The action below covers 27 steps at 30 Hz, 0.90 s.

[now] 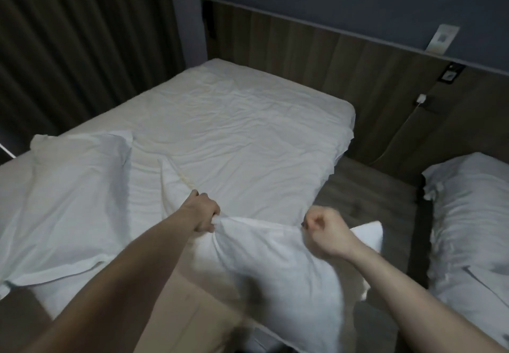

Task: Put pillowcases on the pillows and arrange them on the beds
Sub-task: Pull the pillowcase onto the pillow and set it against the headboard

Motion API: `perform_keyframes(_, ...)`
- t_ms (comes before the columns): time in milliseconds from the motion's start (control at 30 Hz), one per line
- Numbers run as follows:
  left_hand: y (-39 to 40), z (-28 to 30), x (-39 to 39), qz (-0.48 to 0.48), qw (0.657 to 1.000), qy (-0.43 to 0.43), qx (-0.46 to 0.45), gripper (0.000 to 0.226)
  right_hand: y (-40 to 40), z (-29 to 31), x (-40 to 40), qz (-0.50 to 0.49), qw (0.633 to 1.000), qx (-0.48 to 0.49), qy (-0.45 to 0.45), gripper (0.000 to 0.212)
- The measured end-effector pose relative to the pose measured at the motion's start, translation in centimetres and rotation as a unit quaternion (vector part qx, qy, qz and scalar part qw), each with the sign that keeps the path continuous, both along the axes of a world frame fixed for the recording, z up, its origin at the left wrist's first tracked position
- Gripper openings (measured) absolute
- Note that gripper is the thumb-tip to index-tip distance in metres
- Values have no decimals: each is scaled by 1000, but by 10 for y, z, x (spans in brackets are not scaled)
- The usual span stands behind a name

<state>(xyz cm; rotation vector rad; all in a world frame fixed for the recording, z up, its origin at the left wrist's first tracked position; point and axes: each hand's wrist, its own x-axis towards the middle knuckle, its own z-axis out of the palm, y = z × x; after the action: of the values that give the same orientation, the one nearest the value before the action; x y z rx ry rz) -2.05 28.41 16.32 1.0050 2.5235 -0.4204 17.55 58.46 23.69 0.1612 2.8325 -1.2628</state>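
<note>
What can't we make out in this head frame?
- Pillow held by both hands: its lower end is motion-blurred and cut by the bottom edge; cased or bare, unclear.
- Right hand: blurred, so its grip on the fabric is uncertain.
- Left hand: its fingertips are buried in the bunched cloth.
- Right bed: cut by the right edge.
- Wall plate: too small to read.

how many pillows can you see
3: one lying on the left bed, one gripped by both hands in front, one on the right bed. Others may lie outside the frame.
</note>
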Motion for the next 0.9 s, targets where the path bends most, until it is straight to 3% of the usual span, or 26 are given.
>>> perform_keyframes(100, 45, -18, 5, -6, 999, -42, 29, 33, 55, 8, -36, -65, 996, -53, 9, 43)
perform_keyframes(200, 92, -26, 12, -7, 993, -33, 117, 28, 101, -2, -59, -6, 996, 8, -89, 26)
perform_keyframes(233, 105, -21, 11, -7, 989, -31, 144, 28, 112, -14, -60, 28, 988, 41, -143, 35)
perform_keyframes(333, 130, 4, 0, -9, 978, -31, 205, 21, 137, -57, -58, 105, 958, 95, -250, 106)
perform_keyframes(433, 150, 35, -16, -36, 963, -44, 263, 13, 156, -78, -76, 97, 961, 103, -236, 123)
perform_keyframes(500, 162, 53, -30, -56, 951, -72, 296, 16, 170, -76, -99, 80, 969, 120, -202, 120)
perform_keyframes(600, 179, 70, -56, -46, 937, -101, 331, 20, 201, -68, -141, 90, 972, 168, -139, 99)
perform_keyframes(767, 209, 77, -119, 11, 929, -88, 360, 22, 250, -48, -211, 77, 963, 238, -98, 90)
perform_keyframes(900, 242, 78, -171, 20, 927, -75, 366, 22, 296, -44, -250, 47, 981, 176, -60, 46)
